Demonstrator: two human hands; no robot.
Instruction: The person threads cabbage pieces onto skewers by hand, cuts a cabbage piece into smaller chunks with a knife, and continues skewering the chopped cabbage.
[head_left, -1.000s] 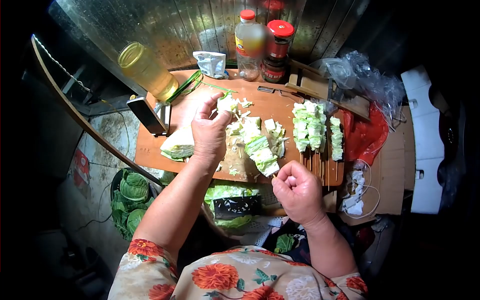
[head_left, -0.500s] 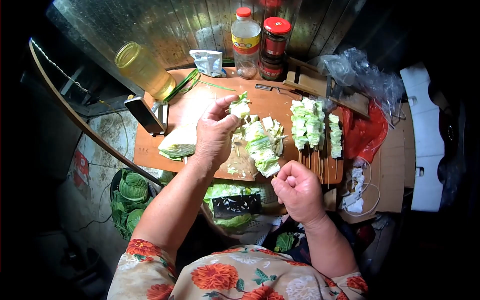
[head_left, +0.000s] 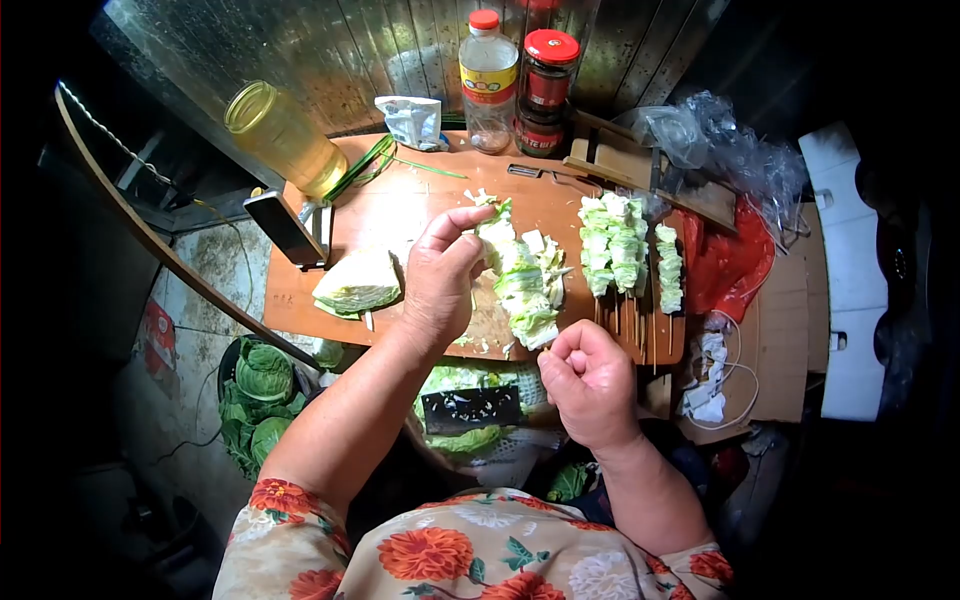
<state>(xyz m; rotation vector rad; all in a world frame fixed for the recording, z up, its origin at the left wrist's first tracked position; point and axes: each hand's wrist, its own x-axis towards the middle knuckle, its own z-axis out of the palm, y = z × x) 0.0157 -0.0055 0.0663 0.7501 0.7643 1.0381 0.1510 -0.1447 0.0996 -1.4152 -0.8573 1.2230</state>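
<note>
My right hand (head_left: 592, 385) is closed around the lower end of a skewer, most of which is hidden by the fingers and the cabbage. Folded pale-green cabbage pieces (head_left: 526, 296) are threaded along that skewer, which slants up and to the left. At its upper end, my left hand (head_left: 440, 280) has thumb and forefinger around a cabbage leaf piece (head_left: 494, 232), touching the threaded stack. Loose cut cabbage (head_left: 551, 268) lies just behind the skewer. A cabbage wedge (head_left: 357, 281) rests on the wooden board (head_left: 300, 310), left of my left hand.
Finished cabbage skewers (head_left: 613, 245) lie at the board's right, with a single one (head_left: 669, 268) beside them. A phone (head_left: 285, 228), a jar of yellow liquid (head_left: 285, 140), a bottle (head_left: 489, 90) and red-lidded jars (head_left: 548, 85) line the back. A cleaver (head_left: 472, 409) lies in front, over cabbage.
My left hand has moved down and slightly right, bringing its cabbage piece onto the skewer's upper end. My right hand keeps its grip on the skewer, almost unmoved.
</note>
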